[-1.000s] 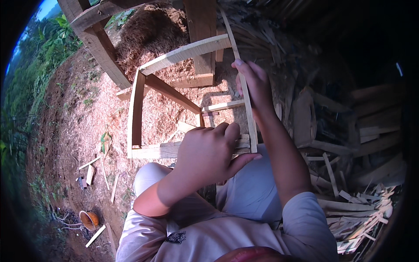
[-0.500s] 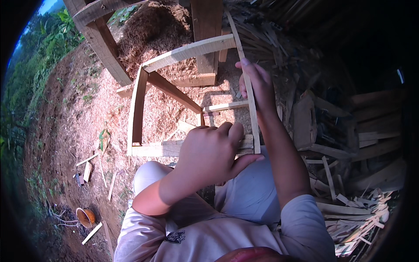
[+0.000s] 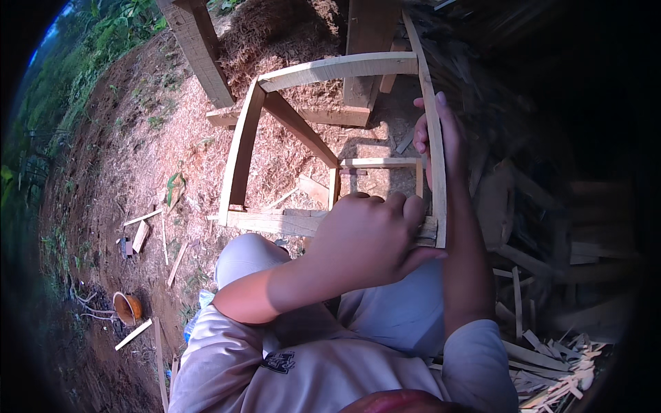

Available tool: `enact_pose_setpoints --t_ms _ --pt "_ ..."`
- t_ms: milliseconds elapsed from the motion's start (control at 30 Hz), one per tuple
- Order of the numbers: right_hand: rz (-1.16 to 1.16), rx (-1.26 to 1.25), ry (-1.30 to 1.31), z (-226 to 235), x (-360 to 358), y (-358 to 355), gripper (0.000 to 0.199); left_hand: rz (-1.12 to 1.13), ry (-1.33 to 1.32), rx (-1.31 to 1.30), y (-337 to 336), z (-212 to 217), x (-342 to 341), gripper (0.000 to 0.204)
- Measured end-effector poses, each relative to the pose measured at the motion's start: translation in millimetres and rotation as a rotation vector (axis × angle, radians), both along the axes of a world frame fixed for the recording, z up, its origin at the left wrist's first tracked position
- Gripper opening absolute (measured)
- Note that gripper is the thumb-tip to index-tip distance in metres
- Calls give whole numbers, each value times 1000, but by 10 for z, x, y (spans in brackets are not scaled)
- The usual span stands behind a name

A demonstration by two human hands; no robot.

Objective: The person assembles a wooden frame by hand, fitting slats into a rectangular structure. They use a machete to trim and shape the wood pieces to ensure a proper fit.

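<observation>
A pale wooden frame (image 3: 330,69) of rails and cross bars stands in front of me on sawdust-covered ground. My left hand (image 3: 372,237) is closed in a fist over the near rail, close to its right corner; what lies inside the fist is hidden. My right hand (image 3: 437,141) grips the frame's long right rail partway up, fingers wrapped around it. A short cross bar (image 3: 379,163) sits between the two hands. My knees in light trousers are just below the frame.
Thick wooden posts (image 3: 200,48) rise behind the frame. Offcuts and splinters lie heaped at the right (image 3: 544,358). Loose sticks (image 3: 141,234) and an orange bowl (image 3: 125,308) lie on the dirt at the left, with green plants beyond.
The frame and both hands hold nearly the same pose. My right hand has slid slightly along the right rail, and the view has shifted a little.
</observation>
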State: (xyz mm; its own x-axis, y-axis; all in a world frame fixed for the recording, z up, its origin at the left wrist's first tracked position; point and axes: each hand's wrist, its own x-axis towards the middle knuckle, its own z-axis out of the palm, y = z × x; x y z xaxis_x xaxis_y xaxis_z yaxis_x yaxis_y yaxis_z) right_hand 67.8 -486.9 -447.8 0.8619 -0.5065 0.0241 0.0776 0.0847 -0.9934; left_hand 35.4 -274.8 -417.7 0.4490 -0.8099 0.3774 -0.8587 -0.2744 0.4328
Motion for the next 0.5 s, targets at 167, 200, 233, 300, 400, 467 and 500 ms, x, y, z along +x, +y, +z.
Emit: enact_pose_setpoints --t_ms 167,200,233,300,400,467,500 --pt "8 -13 -27 0 -25 -38 54 -17 3 18 2 8 -9 63" --pt "9 -18 -35 -9 -23 -45 54 -18 -4 23 -3 6 -11 63" --pt "7 -15 -30 -8 -20 -54 56 -20 4 21 -10 2 -15 63" --pt "11 -4 -36 -12 -25 -66 56 -24 20 16 -24 -9 -22 63" --pt "16 26 -40 -31 -7 -64 56 -12 16 -13 -33 -38 -23 63" --pt "10 40 -43 -28 -12 -72 56 -13 15 -12 -44 -26 -27 63" --pt "7 44 -46 -26 -15 -75 56 -12 15 -12 -49 -21 -28 63"
